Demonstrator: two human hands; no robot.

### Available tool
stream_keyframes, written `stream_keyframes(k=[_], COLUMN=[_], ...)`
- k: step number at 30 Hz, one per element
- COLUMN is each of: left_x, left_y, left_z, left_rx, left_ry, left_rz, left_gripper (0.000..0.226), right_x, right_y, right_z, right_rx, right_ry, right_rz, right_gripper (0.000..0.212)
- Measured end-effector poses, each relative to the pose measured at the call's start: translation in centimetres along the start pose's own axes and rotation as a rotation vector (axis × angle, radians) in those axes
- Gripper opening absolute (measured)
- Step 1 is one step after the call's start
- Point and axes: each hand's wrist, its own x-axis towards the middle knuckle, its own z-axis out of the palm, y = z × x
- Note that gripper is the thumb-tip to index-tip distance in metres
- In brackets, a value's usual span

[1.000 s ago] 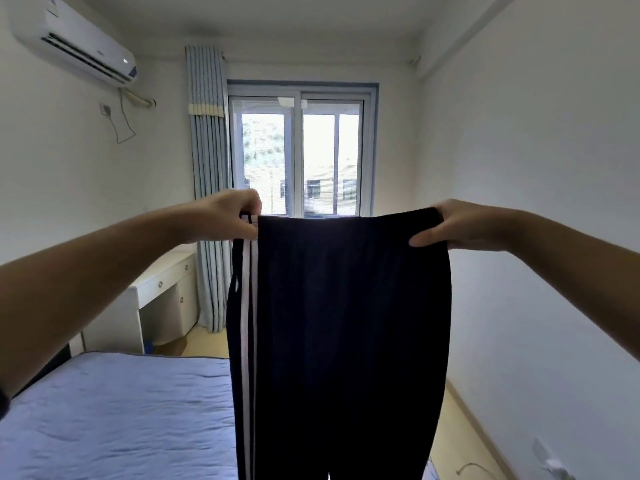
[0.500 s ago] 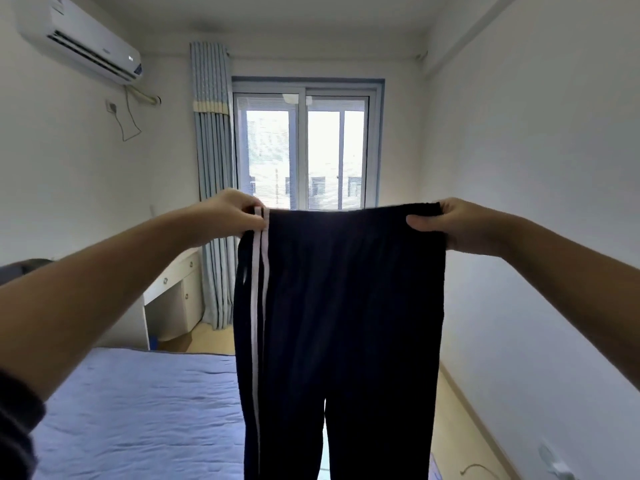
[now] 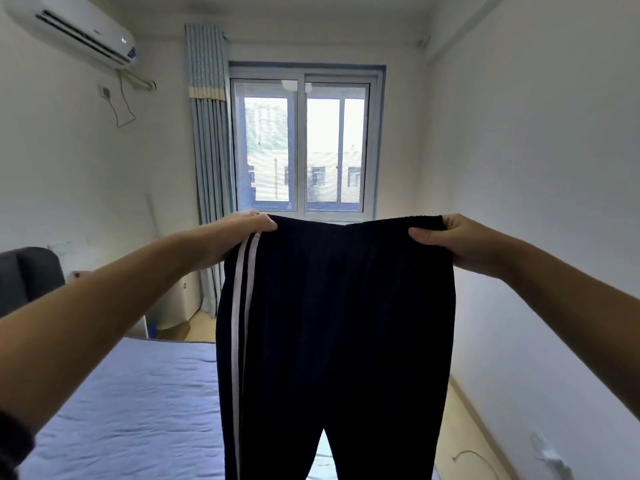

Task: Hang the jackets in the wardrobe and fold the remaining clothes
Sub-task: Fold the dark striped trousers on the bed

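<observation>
Aloft, dark striped trousers (image 3: 339,323), left hand (image 3: 239,239) fingers (image 3: 265,224) pinching waistband (image 3: 346,223), right hand (image 3: 453,242) fingers pinching other end

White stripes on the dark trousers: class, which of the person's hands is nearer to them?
Left. The left hand grips the waistband right where the white stripes begin; the right hand grips the opposite waistband corner, across the trousers.

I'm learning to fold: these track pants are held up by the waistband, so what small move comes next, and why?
Probably bring the left hand across to the right hand, folding the track pants leg on leg: both hands pinch the waistband corners and they hang flat.
</observation>
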Motion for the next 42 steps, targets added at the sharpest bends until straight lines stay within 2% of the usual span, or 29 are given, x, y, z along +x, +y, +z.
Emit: stream_keyframes(k=[2, 6, 8, 10, 14, 18, 22, 27, 34, 37, 42], left_x=[0.1, 0.6, 0.1, -0.8, -4.0, -7.2, -9.8, -13.0, -15.1, -15.0, -15.0], left_y=[-0.4, -1.6, -2.7, -4.3, -7.1, -8.6, -10.1, -11.4, -11.3, -11.2, -11.4], left_z=[0.0, 2.4, 5.0, 8.0, 13.2, 16.5, 18.0, 18.9, 19.6, 19.9, 19.6], left_rx=[0.086, 0.262, 0.203, 0.051, -0.159, -0.197, -0.198, -0.195, -0.128, -0.146, -0.123], left_ry=[0.034, 0.428, 0.481, 0.456, 0.365, 0.348, 0.332, 0.243, 0.22, 0.261, 0.164], left_rz=[0.021, 0.05, 0.051, 0.032, 0.03, 0.037, -0.008, -0.009, 0.025, 0.004, 0.046], left_gripper=[0.01, 0.017, 0.016, 0.018, 0.018, 0.015, 0.011, 0.007, 0.007, 0.007, 0.031], right_x=[0.0, 1.3, 1.3, 0.6, -1.9, -4.4, -6.0, -7.8, -9.2, -9.4, -9.7], right_y=[0.2, 2.1, 3.9, 5.9, 9.2, 11.3, 13.0, 14.6, 15.1, 14.8, 15.2], right_z=[0.1, 3.2, 6.0, 9.0, 14.2, 17.7, 19.0, 19.6, 20.9, 21.0, 20.1], right_rx=[-0.011, -0.138, -0.195, -0.216, -0.249, -0.185, -0.197, -0.182, -0.049, -0.025, 0.308], right_ry=[0.035, 0.388, 0.513, 0.539, 0.478, 0.448, 0.399, 0.285, 0.29, 0.237, 0.099], right_rz=[0.026, 0.017, -0.014, -0.039, -0.063, -0.095, -0.084, -0.039, 0.02, 0.026, 0.112], right_gripper=[0.037, 0.017, 0.015, 0.017, 0.016, 0.008, 0.011, 0.025, 0.035, 0.044, 0.065])
